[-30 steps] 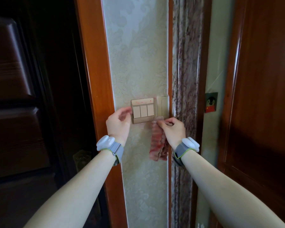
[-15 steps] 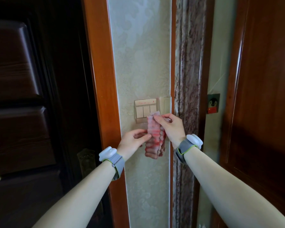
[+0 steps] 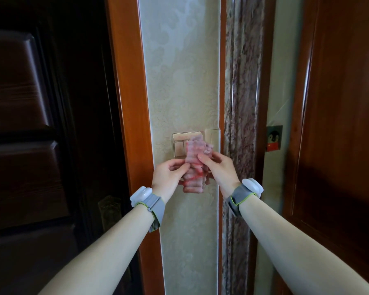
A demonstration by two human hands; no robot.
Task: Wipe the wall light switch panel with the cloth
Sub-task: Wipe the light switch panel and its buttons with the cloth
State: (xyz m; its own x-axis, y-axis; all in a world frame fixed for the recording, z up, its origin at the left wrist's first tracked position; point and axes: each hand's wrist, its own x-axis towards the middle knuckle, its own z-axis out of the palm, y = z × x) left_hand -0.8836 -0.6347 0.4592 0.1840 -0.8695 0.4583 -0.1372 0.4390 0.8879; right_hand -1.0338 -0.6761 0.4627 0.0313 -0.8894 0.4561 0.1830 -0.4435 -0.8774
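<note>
A beige switch panel [image 3: 179,143] with several rocker keys is set in the pale patterned wall strip [image 3: 179,81]. A fluffy pink-and-red striped cloth [image 3: 195,165] hangs bunched in front of the panel's right half and hides it. My left hand [image 3: 168,177] pinches the cloth's left edge just below the panel. My right hand [image 3: 219,169] grips the cloth's right side with thumb and fingers. A second, narrower beige plate [image 3: 213,138] sits right of the panel, partly behind the cloth.
Orange-brown wooden trim [image 3: 128,103] borders the wall strip on the left, with a dark door [image 3: 30,124] beyond. A marbled post [image 3: 241,92] stands to the right, then a penguin sticker [image 3: 274,138] and a brown door [image 3: 339,124].
The cloth has risen from below the panel to cover its right half. My left hand left the panel's left edge, dropped, and took hold of the cloth beside my right hand.
</note>
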